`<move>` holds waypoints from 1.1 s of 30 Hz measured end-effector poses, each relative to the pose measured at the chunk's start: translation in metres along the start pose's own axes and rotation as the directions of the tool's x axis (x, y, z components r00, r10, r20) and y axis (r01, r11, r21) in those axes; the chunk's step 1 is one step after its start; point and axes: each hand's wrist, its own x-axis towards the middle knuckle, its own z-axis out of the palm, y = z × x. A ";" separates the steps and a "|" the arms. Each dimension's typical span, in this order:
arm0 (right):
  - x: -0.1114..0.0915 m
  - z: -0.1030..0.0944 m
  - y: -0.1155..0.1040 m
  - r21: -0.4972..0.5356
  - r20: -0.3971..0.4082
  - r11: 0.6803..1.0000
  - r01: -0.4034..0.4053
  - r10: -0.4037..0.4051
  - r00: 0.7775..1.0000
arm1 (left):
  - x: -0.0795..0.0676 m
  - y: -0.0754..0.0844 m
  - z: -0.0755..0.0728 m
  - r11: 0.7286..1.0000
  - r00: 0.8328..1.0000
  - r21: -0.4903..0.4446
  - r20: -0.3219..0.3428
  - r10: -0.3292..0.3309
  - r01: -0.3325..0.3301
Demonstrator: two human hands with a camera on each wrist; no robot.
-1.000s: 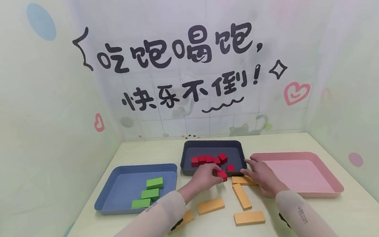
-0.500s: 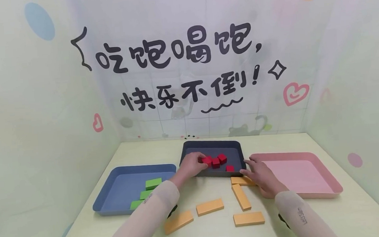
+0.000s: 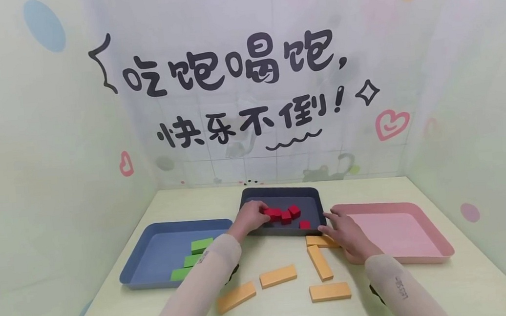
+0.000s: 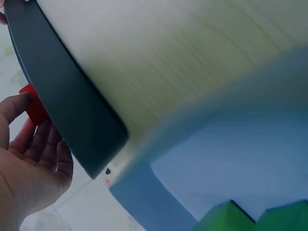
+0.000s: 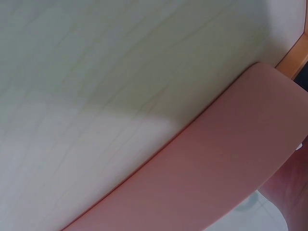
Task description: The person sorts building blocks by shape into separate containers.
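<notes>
In the head view my left hand (image 3: 251,218) reaches over the left part of the dark tray (image 3: 311,204). The left wrist view shows its thumb and fingers pinching a red cube (image 4: 36,107) beside the tray's wall. Several other red cubes (image 3: 286,218) lie in the tray, some in a row by the fingertips and one nearer the front wall (image 3: 304,224). At the tray's front right corner rests my right hand (image 3: 351,233), fingers extended and spread, fingertips at the rim. Only a small part of the right hand (image 5: 287,185) shows in the right wrist view, behind a pink tray wall.
A blue tray (image 3: 141,254) at the left holds green blocks (image 3: 202,245). The pink tray (image 3: 405,233) stands at the right, partly behind the right hand. Several orange blocks (image 3: 278,276) lie scattered on the pale table (image 3: 286,312) in front of the dark tray.
My left hand has carried a red cube from the dark tray's front edge into its left part, beside the other cubes. The right hand has stayed at the tray's corner.
</notes>
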 end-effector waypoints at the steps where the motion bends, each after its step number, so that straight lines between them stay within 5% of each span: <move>1: 0.000 0.000 0.000 0.002 0.001 1.000 -0.001 0.001 1.000 | 0.001 0.000 0.001 1.000 1.000 0.002 0.002 -0.004 0.004; 12: 0.001 0.000 0.000 0.010 0.012 1.000 -0.016 0.015 1.000 | 0.011 0.004 0.006 0.993 0.997 0.097 -0.040 -0.063 0.067; 23: 0.002 0.000 -0.001 0.005 0.015 1.000 -0.023 0.023 1.000 | 0.006 0.004 -0.001 0.999 0.998 0.032 0.053 -0.027 0.025; 33: 0.001 -0.002 -0.003 0.014 0.010 0.999 -0.032 0.032 0.999 | 0.006 -0.003 -0.003 0.994 0.999 0.091 0.008 -0.054 0.053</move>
